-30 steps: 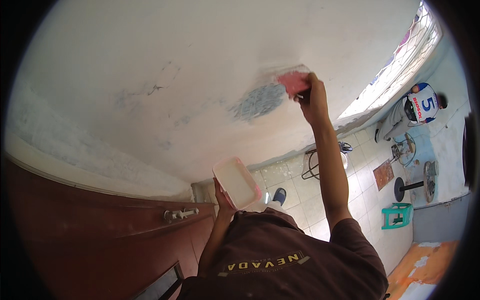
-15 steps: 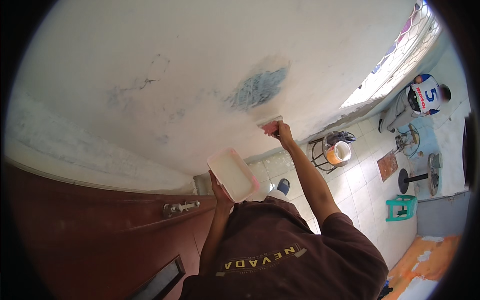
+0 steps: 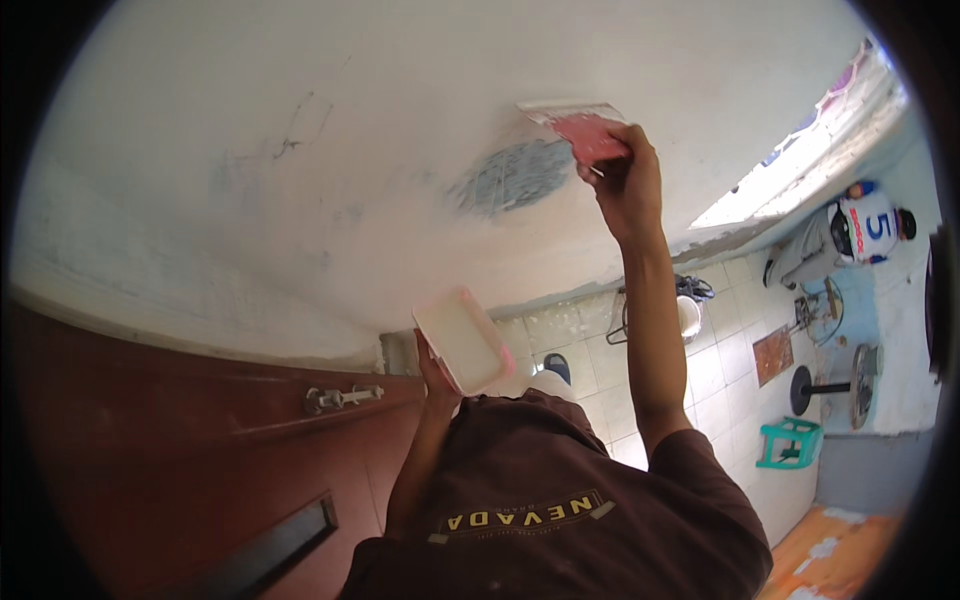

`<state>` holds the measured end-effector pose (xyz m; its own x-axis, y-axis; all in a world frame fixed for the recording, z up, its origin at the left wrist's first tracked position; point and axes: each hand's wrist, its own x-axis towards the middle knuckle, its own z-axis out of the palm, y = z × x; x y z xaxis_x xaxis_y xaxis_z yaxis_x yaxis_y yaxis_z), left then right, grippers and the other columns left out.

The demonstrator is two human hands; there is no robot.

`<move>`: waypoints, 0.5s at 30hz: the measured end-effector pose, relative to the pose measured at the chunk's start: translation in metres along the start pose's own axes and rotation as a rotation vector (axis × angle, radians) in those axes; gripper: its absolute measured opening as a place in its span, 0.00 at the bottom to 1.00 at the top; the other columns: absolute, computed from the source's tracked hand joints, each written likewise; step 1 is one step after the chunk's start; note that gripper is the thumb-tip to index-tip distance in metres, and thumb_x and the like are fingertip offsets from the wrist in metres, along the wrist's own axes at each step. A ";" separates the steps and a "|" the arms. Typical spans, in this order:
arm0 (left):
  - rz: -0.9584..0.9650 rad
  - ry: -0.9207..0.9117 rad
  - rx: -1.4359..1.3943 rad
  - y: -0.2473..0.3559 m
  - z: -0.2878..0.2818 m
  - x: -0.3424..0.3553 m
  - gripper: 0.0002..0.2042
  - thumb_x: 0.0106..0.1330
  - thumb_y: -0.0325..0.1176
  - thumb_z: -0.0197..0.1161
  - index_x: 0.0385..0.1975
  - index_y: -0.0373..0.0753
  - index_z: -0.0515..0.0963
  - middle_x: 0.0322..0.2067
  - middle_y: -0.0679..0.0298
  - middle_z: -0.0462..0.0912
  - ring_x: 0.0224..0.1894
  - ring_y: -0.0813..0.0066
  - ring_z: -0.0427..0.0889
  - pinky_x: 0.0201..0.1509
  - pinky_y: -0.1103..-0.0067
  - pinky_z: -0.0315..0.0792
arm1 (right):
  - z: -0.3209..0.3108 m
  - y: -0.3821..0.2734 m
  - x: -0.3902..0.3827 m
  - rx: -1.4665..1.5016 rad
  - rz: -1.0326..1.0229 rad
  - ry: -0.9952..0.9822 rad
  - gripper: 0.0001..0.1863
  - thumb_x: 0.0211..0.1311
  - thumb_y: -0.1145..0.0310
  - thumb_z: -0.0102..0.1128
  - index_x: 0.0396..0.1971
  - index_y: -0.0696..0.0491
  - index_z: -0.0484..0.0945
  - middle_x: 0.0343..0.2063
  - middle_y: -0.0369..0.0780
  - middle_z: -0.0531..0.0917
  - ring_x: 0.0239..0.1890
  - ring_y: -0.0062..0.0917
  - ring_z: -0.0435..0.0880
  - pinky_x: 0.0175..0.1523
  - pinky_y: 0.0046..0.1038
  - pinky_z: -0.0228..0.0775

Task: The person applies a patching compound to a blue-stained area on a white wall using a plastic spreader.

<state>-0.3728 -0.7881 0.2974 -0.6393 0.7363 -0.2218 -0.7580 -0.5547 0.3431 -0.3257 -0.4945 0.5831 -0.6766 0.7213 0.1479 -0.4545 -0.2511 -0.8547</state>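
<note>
Two hands in view, both occupied. Right hand [image 3: 625, 185], arm stretched toward 12 o'clock, is closed around a pink scraper [image 3: 585, 130]; the blade's front edge lies against the white wall [image 3: 300, 200], carrying a pale strip of filler. Just beside the blade, at its 8 o'clock, sits a grey-blue patch [image 3: 512, 177] on the plaster; blade and patch look near but apart. Left hand [image 3: 432, 368], at frame centre, grips from below a pink-rimmed rectangular tray [image 3: 462, 340], tilted, its white inner face turned toward the camera. How far the fingers wrap the tray's underside cannot be told.

Surroundings: a reddish-brown door [image 3: 150, 450] fills the 8 o'clock sector, with a metal latch [image 3: 340, 397] near its upper edge. Tiled floor [image 3: 720, 370] at 4 o'clock holds a white bucket [image 3: 688, 315] in a wire stand, a green stool [image 3: 790, 442] and a standing fan [image 3: 835, 380]. A helmet [image 3: 865, 228] rests at 3 o'clock.
</note>
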 end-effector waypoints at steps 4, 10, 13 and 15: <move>0.072 0.035 0.008 -0.011 0.027 0.003 0.35 0.76 0.67 0.40 0.70 0.47 0.65 0.62 0.63 0.76 0.62 0.63 0.78 0.61 0.61 0.79 | -0.062 0.081 -0.018 -0.030 0.218 -0.010 0.17 0.73 0.62 0.44 0.38 0.57 0.80 0.30 0.43 0.85 0.27 0.27 0.82 0.33 0.28 0.70; 0.258 0.046 -0.156 -0.050 -0.006 0.019 0.36 0.74 0.69 0.42 0.71 0.49 0.66 0.62 0.64 0.76 0.62 0.62 0.78 0.62 0.59 0.78 | -0.197 0.263 -0.036 -0.153 0.813 0.026 0.27 0.78 0.52 0.34 0.36 0.52 0.83 0.35 0.38 0.89 0.35 0.20 0.82 0.41 0.25 0.69; 0.277 0.064 -0.188 -0.078 -0.004 0.017 0.35 0.74 0.69 0.43 0.70 0.50 0.66 0.62 0.65 0.76 0.62 0.63 0.78 0.62 0.59 0.78 | -0.239 0.293 -0.014 -0.077 0.713 0.091 0.27 0.78 0.53 0.35 0.39 0.53 0.84 0.39 0.38 0.89 0.36 0.20 0.81 0.42 0.25 0.68; 0.339 0.109 -0.187 -0.095 -0.020 0.008 0.35 0.74 0.69 0.43 0.70 0.51 0.66 0.62 0.66 0.76 0.62 0.63 0.78 0.61 0.58 0.78 | -0.198 0.257 -0.001 -0.029 0.632 0.000 0.25 0.77 0.59 0.34 0.42 0.56 0.84 0.43 0.43 0.89 0.34 0.21 0.78 0.39 0.23 0.67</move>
<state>-0.3081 -0.7370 0.2451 -0.8594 0.4598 -0.2238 -0.5061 -0.8273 0.2438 -0.3269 -0.4323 0.2651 -0.8095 0.4392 -0.3897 0.0488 -0.6110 -0.7901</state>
